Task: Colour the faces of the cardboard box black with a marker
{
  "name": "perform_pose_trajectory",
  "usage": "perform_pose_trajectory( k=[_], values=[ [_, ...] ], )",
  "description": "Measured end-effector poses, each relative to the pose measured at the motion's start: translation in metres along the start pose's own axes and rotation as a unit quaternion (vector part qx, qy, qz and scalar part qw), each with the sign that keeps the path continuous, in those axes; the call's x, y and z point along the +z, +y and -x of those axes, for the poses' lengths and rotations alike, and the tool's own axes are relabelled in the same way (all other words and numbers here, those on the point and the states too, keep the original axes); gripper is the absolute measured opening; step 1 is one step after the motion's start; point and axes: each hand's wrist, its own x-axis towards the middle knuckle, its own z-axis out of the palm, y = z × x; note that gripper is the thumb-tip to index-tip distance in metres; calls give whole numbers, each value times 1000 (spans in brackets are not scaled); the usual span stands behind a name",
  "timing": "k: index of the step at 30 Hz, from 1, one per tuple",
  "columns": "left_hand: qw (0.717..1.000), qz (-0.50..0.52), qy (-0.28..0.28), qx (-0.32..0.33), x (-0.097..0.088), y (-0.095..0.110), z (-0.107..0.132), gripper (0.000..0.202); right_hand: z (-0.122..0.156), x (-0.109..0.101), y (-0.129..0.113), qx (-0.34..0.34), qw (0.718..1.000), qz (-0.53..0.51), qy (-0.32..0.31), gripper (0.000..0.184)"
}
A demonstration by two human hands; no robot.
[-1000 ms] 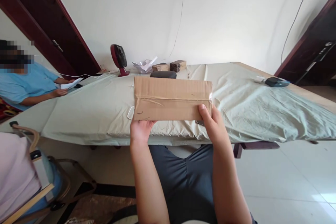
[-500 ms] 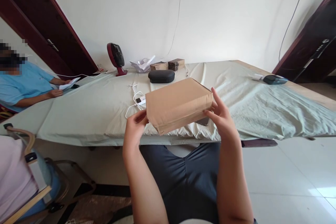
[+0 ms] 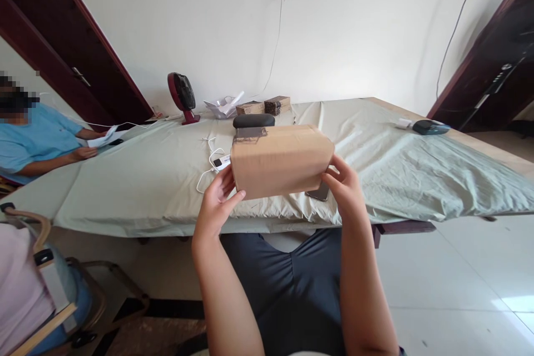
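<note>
A brown cardboard box (image 3: 283, 161) is held up between both hands, above the near edge of the cloth-covered table (image 3: 146, 189). On its upper face, at the left, shows a dark patch. My left hand (image 3: 217, 197) grips the box's left end, the thumb lying on the near face and the fingers partly hidden behind. My right hand (image 3: 344, 183) holds the right end, thumb at the lower corner. Beneath the box, near my right hand, a dark phone-like slab (image 3: 319, 192) lies on the cloth, partly covered from view.
Behind the box sits a black case (image 3: 253, 120), with small cartons (image 3: 277, 104) and a fan (image 3: 182, 97) farther back. A white device with cable (image 3: 222, 162) lies left. A person in blue (image 3: 45, 136) holds papers at the far left. A dark object (image 3: 431, 127) rests at the right.
The box has been turned in my hands, so a different side faces me and the dark patch shows. My left thumb has come round onto the near face.
</note>
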Motion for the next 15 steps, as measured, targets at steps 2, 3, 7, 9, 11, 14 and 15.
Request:
perform_pose_trajectory(
  k=[2, 3, 7, 9, 11, 14, 15],
  values=[
    [1000, -6, -9, 25, -4, -7, -2, 82, 1, 0, 1, -12, 999, -19, -31, 62],
    [999, -12, -10, 30, -5, -10, -2, 80, 1, -1, 2, -10, 999, -23, -40, 59],
    [999, -9, -21, 29, -10, -11, 0, 66, 2, -2, 7, 15, 1000, -16, -21, 58],
    [999, 14, -21, 35, -10, -6, 2, 58, 1, -2, 9, 24, 1000, -10, -4, 58],
    [999, 22, -7, 49, -8, 0, 4, 54, 0, 0, 9, 27, 1000, -12, -5, 57],
    [998, -3, 30, 56, -3, 4, 3, 66, -1, 3, 6, -2, 998, -23, -59, 71],
    [998, -13, 45, 53, -1, 4, 2, 72, 0, 4, 6, -14, 996, -26, -81, 76]
  ],
)
